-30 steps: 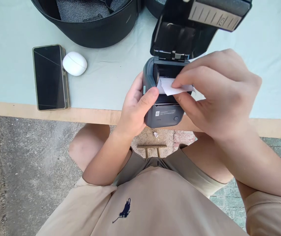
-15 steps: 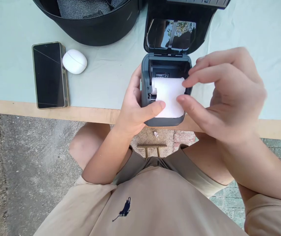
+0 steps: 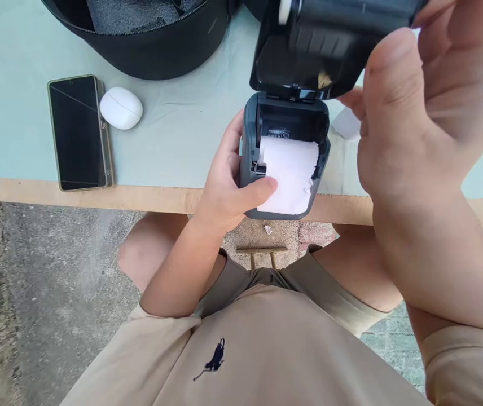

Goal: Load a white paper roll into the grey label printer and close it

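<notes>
A small dark label printer [image 3: 249,129] is held at the table's front edge with its lid up. My left hand [image 3: 228,194] grips its left side, the thumb pressing on the white paper [image 3: 288,175]. That paper comes off a roll inside and lies over the front rim; its right edge looks torn. My right hand [image 3: 419,113] has its thumb and fingers on the right side of the raised black lid [image 3: 309,62], which is tilted over the printer's back. Some of the right fingers are hidden behind the lid.
To the left, a phone [image 3: 78,135] lies beside a white egg-shaped case [image 3: 121,107]. An open black zip bag [image 3: 157,53] with grey foam [image 3: 131,17] stands at the back. Right of the printer sits a whitish object [image 3: 347,124], partly covered by my hand. The wooden table edge [image 3: 161,195] runs across in front.
My right hand has left the paper and gone up to the lid, which has tipped forward. My left hand keeps its hold, and the paper now lies slightly slanted.
</notes>
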Demonstrator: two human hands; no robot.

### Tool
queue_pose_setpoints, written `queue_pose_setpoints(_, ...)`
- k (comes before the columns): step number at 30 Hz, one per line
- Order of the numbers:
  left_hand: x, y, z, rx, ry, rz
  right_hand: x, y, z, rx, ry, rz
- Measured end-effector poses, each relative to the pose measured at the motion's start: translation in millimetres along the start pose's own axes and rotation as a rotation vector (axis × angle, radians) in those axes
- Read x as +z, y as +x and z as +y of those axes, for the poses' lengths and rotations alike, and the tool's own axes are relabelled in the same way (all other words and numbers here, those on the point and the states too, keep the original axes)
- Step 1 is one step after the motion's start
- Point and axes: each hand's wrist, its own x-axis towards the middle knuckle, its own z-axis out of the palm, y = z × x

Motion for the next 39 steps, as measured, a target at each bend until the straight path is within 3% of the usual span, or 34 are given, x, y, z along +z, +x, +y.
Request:
queue_pose_setpoints(3, -2.8, -1, -3, -0.009, 0.007, 0.028, 3, -4, 9, -0.244, -0.123, 0.116)
queue_pose_setpoints(9, -0.2, -3, 2, -0.045, 0.018, 0.071, 8, -13, 36, -0.553, -0.139, 0.002)
queue_pose_setpoints(11, 1.8, -3, 4, -0.048, 0.020, 0.083, 8, -14, 38, -0.535, -0.101, -0.009)
queue_pose_setpoints(14, 5.8, -2, 6, -0.035, -0.040, 0.060, 7, -17, 34, -0.369, -0.041, -0.001)
queue_pose_setpoints(17, 10.7, -3, 7, -0.054, -0.119, 0.087, 7, -20, 26, -0.201, 0.082, -0.102)
queue_pose_setpoints(20, 14.4, -4, 9, -0.087, -0.119, 0.121, 8, -21, 23, -0.148, 0.145, -0.183)
queue_pose_setpoints(27, 17.3, -3, 12, -0.078, -0.089, 0.129, 8, -19, 33, -0.149, 0.102, -0.205)
queue_pose_setpoints(31, 19.7, -1, 17, -0.119, -0.208, 0.127, 7, -18, 36, -0.122, 0.145, -0.215)
queue_pose_setpoints(35, 18.6, -1, 20, -0.239, -0.213, 0.205, 3, -16, 35, -0.259, 0.024, -0.114)
queue_pose_setpoints(39, 17.5, -1, 21, -0.169, -0.135, 0.234, -3, -15, 32, -0.328, -0.070, -0.189)
